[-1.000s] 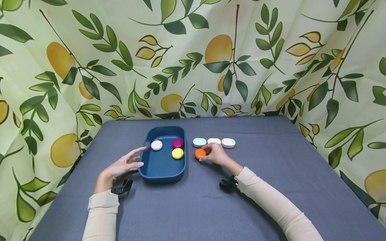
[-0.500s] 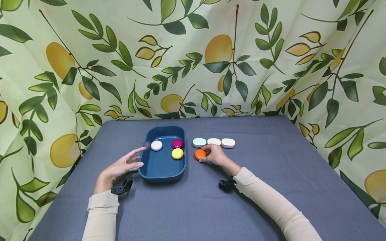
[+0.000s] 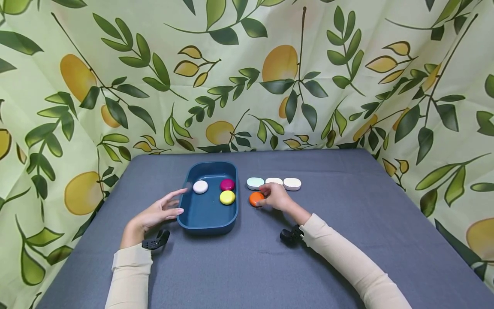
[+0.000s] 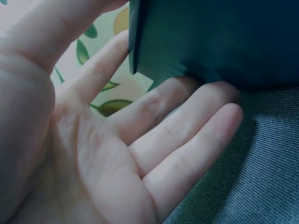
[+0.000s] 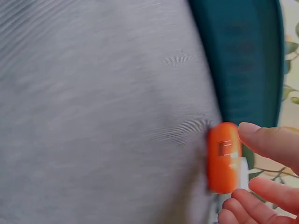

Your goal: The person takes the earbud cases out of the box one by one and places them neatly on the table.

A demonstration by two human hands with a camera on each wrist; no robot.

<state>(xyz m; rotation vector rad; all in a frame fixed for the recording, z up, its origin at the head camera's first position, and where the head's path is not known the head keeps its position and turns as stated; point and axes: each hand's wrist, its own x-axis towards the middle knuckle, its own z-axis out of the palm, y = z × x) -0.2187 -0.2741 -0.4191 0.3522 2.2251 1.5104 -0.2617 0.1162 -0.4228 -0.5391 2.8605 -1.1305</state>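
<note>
A glossy orange disc (image 3: 256, 198) lies flat on the grey cloth, just right of the blue tray (image 3: 208, 225). My right hand (image 3: 275, 197) is over its right side; in the right wrist view the thumb and fingertips are spread at the upper face of the orange disc (image 5: 223, 158), not closed round it. My left hand (image 3: 160, 212) rests against the tray's left side with its fingers extended. In the left wrist view several fingers of the left hand (image 4: 121, 149) reach under the tray's wall (image 4: 210, 42). Inside the tray are a white disc (image 3: 200, 186), a magenta disc (image 3: 227, 184) and a yellow disc (image 3: 227, 197).
Behind the orange disc stands a row of oval pieces: a mint one (image 3: 255, 183), a white one (image 3: 273, 180) partly hidden by the right hand, and another white one (image 3: 292, 184). A leaf-and-fruit patterned curtain (image 3: 239, 94) borders the table.
My right thumb has shifted slightly up from the orange disc's near edge and now overlaps its right side. The orange disc has crept a little toward me. The left hand and tray stay put.
</note>
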